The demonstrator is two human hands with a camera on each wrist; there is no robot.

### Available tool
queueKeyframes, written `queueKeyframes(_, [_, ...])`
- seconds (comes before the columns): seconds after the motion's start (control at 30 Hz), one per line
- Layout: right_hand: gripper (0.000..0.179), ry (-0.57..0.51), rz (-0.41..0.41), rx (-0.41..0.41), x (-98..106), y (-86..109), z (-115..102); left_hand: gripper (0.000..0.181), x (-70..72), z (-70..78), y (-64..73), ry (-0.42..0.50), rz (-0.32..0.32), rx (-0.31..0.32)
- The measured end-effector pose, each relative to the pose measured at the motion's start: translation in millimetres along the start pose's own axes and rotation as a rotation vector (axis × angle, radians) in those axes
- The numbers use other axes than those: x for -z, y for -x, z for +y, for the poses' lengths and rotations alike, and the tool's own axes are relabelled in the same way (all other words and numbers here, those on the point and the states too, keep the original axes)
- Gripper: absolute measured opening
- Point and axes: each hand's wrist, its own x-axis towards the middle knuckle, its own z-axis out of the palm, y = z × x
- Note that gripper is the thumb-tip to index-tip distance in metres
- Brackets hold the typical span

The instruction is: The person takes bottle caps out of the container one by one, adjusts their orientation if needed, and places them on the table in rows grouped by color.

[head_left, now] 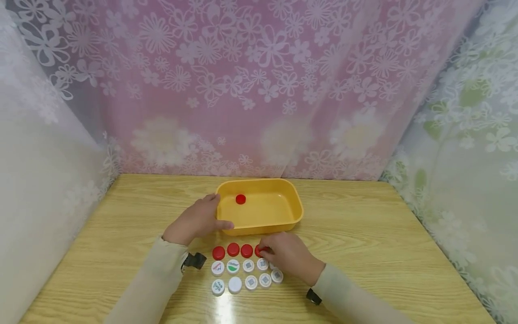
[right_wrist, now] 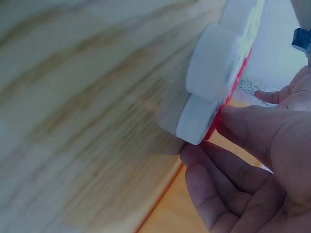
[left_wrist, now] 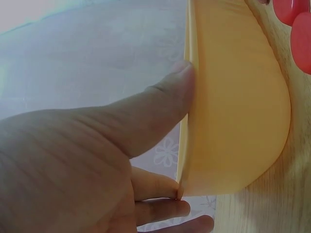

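My left hand (head_left: 197,221) holds the left end of a yellow plastic tub (head_left: 259,230), its thumb on the near rim and its fingers at the left side. In the left wrist view the thumb (left_wrist: 165,107) lies along the tub's rim. My right hand (head_left: 291,257) pinches a red bottle cap (head_left: 257,252) at the right end of a row of red caps (head_left: 233,249). The fingers partly cover that cap. In the right wrist view, white caps (right_wrist: 214,63) stand just in front of it. One red cap (head_left: 240,199) lies inside the tub.
Two rows of white caps, some with printed tops (head_left: 233,266) and one plain (head_left: 234,284), lie nearer me on the wooden table (head_left: 356,234). A pink flowered curtain (head_left: 243,90) hangs along the table's far edge, with pale curtains on both sides.
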Motion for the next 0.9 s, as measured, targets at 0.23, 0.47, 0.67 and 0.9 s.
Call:
queueKeyframes(0.23, [0.008, 0.029, 0.079, 0.046, 12, -16.0, -6, 0.103, 4.4, -5.5, 0.1, 0.008, 0.008, 0.015])
queueKeyframes(0.47, [0.012, 0.090, 0.057, -0.009, 51, -83.0, 1, 0.104, 1.0, -12.6, -2.5, 0.025, 0.000, 0.031])
queueKeyframes(0.67, [0.034, 0.345, -0.284, 0.114, 45, -149.2, 20, 0.104, -4.5, -14.9, -6.0, 0.023, 0.012, 0.016])
queueKeyframes(0.9, [0.014, 0.544, -0.328, 0.187, 24, -181.0, 25, 0.101, -2.4, -7.4, -1.9, 0.033, 0.035, -0.023])
